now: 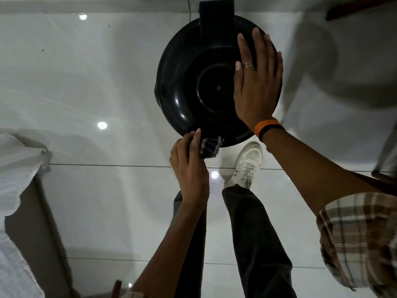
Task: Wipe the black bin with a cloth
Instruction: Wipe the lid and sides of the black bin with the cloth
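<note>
While your right hand (256, 82) lies flat, fingers apart, on the black bin (193, 87) lid, your left hand (190, 168) grip is clamped on the cloth (209, 147) at its rim.

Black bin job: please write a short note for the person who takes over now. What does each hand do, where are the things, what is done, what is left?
Left hand: holds the bunched dark cloth at the near edge of the black bin.
Right hand: flat and open on the right side of the lid, steadying it.
The bin stands on the white tiled floor, by a white shoe.
Done: cannot tell how much is wiped.
Left: probably the lid top and sides.
</note>
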